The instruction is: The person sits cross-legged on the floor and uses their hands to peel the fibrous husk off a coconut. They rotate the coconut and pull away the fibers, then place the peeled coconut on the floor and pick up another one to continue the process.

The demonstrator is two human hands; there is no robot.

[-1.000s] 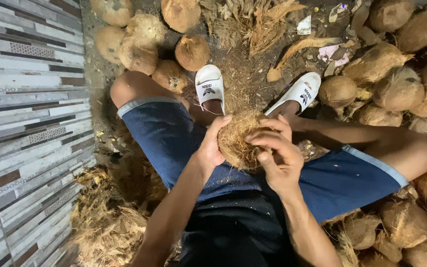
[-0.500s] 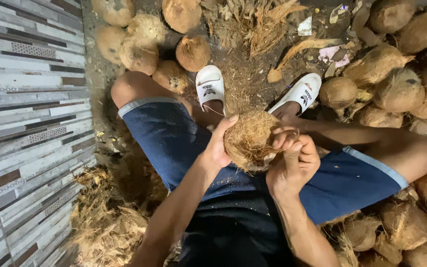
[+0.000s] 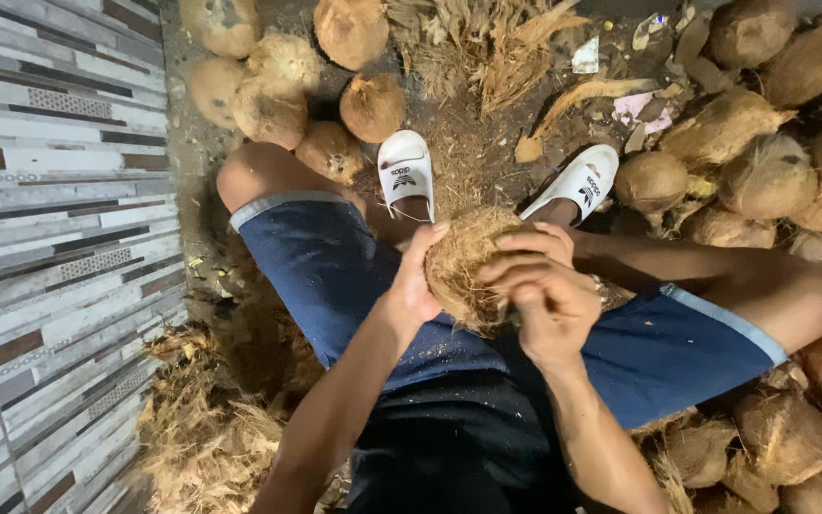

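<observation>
From the head view, we saw our left hand (image 3: pixel 416 290) cupping the fibrous coconut (image 3: pixel 463 266) above our lap, between our knees, while our right hand (image 3: pixel 539 290) was clenched on fibre at its near side. We judged that a hard tug could wrench the coconut loose and drop it toward the sandals (image 3: pixel 406 171).

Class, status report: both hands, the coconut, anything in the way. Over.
Left hand cups coconut. Right hand grips its husk. Coconuts and husk scraps piled around; nothing between hands.
</observation>
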